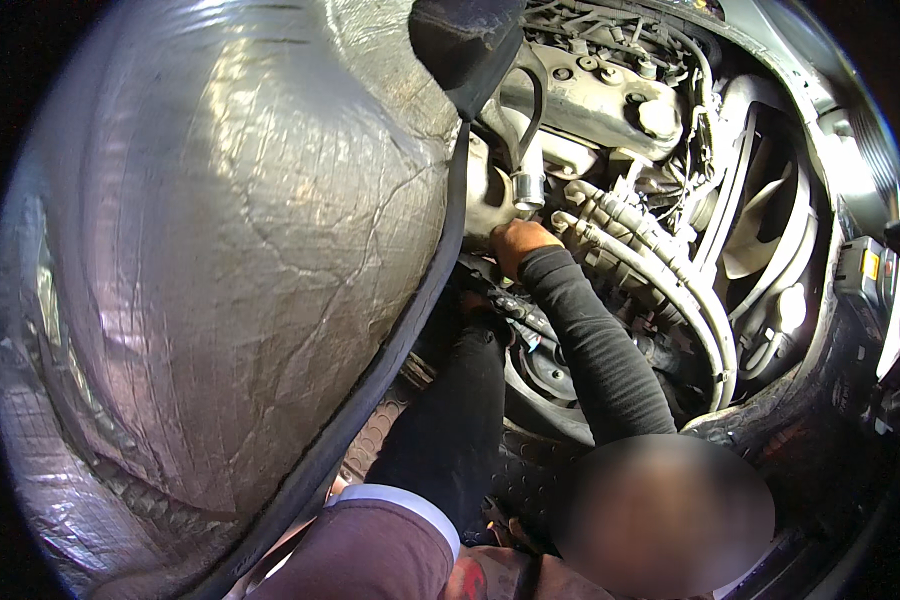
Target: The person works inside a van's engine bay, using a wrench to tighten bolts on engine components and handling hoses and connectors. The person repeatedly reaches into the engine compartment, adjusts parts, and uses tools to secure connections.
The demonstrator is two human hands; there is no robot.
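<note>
My right hand (pixel 520 245) reaches into the engine bay just below the open end of a silvery metal pipe (pixel 527 188). Its fingers are curled in, and whatever they hold is hidden. Pale hoses (pixel 650 270) run close beside it on the right. My left hand (pixel 475 303) is lower down, in shadow beside dark hoses and parts (pixel 525 315). Most of that hand is hidden, so its fingers do not show. Both forearms wear black sleeves. Beyond my right hand lies a dusty engine cover (pixel 590 95) with a round cap (pixel 658 118).
A large silver foil-covered panel (pixel 270 270) with a dark rubber edge fills the left side. Behind a curved shroud at right is a fan (pixel 755 230). A grey box (pixel 862 268) sits at the far right. Textured flooring (pixel 375 435) shows below. A blurred patch covers the lower right.
</note>
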